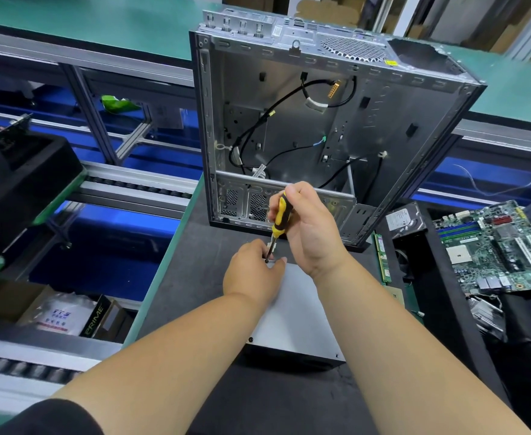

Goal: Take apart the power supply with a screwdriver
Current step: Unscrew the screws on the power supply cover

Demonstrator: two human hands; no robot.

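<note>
the power supply (292,312), a plain grey metal box, lies flat on the dark mat of the bench (214,277), near the middle of the scene and just this side of the open computer case (330,127). the right hand (308,227) is curled round the yellow and black handle of the screwdriver (280,219), holding it almost upright with its tip down at the far left corner of the box. the left hand (253,271) rests on that same corner, its fingers bent and pinching around the shaft close to the tip; what exactly sits under the tip is hidden by the fingers. both forearms reach in from the near edge, the left one ending in a black sleeve (47,419).

the case stands on its side at the far end of the mat, gutted, with loose black cables (257,127) hanging inside. to the right lie a green motherboard (496,246), a hard drive (403,219) and a stick of memory (383,259). to the left runs a roller conveyor (138,186) with blue below, and a cardboard box (6,299) of packets sits near the lower left.
</note>
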